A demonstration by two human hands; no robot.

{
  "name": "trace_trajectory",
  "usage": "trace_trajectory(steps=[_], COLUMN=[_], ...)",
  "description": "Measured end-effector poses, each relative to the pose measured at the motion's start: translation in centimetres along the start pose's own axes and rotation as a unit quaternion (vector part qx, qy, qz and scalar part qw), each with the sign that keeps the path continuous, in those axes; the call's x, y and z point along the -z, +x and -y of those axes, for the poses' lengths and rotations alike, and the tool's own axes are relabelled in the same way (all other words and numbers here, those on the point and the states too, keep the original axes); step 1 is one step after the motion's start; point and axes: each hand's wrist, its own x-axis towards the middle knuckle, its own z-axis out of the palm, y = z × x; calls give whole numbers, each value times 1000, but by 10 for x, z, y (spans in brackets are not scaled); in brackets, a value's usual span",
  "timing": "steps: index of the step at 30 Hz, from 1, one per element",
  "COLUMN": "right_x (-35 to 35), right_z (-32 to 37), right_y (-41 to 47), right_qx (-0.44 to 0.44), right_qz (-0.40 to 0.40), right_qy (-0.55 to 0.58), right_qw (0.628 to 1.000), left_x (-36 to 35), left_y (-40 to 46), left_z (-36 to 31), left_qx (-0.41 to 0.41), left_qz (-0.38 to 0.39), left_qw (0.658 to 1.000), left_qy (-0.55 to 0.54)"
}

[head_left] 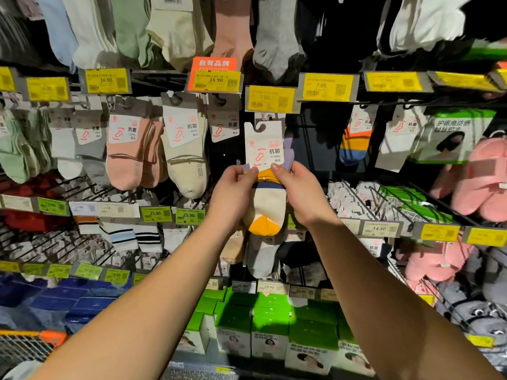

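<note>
A pack of socks, cream with an orange toe and purple, yellow and blue bands, carries a white card label with a hook slot at its top. My left hand pinches the pack's left edge just below the label. On the opposite edge, at the same height, my right hand pinches it too. The pack is held up in front of the sock rack, its label just under a yellow 7.99 price tag. Whether the label hangs on a hook cannot be told.
Wire hooks carry many sock packs: pink and beige ones to the left, a striped one to the right. Yellow price tags line each rail. Green boxes stand below, pink slippers hang at right, and an orange basket edge sits low left.
</note>
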Motion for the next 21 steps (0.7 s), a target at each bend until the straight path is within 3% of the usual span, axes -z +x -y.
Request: trace_trajectory(steps=[21], right_x=[10], right_z=[3], right_y=[33], right_qx=[-24], right_qz=[-45], right_qy=[36], right_qw=[998], left_x=[-13], left_y=[26], left_z=[-9], left_qx=[-3], left_qz=[24], left_qw=[1000], left_qy=[-10])
